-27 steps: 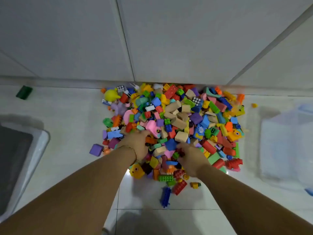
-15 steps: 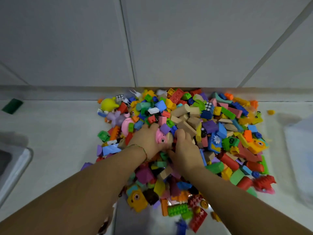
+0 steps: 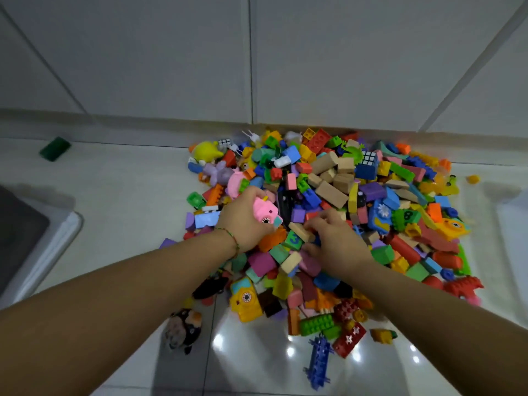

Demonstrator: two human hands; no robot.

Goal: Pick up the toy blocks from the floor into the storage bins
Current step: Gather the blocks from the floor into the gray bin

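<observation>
Floor (image 3: 114, 181) is glossy white tile with grey grout lines, and lamp glare spots sit in the lower middle of the frame. Wall (image 3: 171, 52) across the top is big pale grey tiles, with a low skirting (image 3: 85, 121) where it meets the floor. Block pile (image 3: 331, 192) fills the centre and right of the frame, lying on the floor and pushed up against the skirting. It holds mixed plastic studded bricks, tan wooden blocks and small toys. Left hand (image 3: 243, 224) is at the pile's left-centre, fingers curled round a pink toy camera (image 3: 264, 212), with a thin bracelet (image 3: 232, 238) on the wrist. Right hand (image 3: 334, 241) is just right of it, palm down, fingers bent into the blocks beside a tan block (image 3: 300, 232); can't tell if it actually pinches anything. The hands are near each other but apart. Left bin (image 3: 60, 241) is cut off by the frame's left edge and has a white rim and a dark inside. Right bin (image 3: 514, 238) at the right edge is pale and blurred. Both bins stand clear of the pile. A lone green block (image 3: 55, 148) lies upper left, a yellow piece (image 3: 473, 178) far right, and a dark plush (image 3: 185, 328) and a blue piece (image 3: 318, 358) sit at the bottom. Readable writing: "3" on a teal block (image 3: 294, 240) between the hands and "8" on a green block (image 3: 407, 217) to the right. Cube puzzle (image 3: 367, 164) is in the upper pile and a yellow toy camera (image 3: 245, 298) is lower centre. No brands are legible.
</observation>
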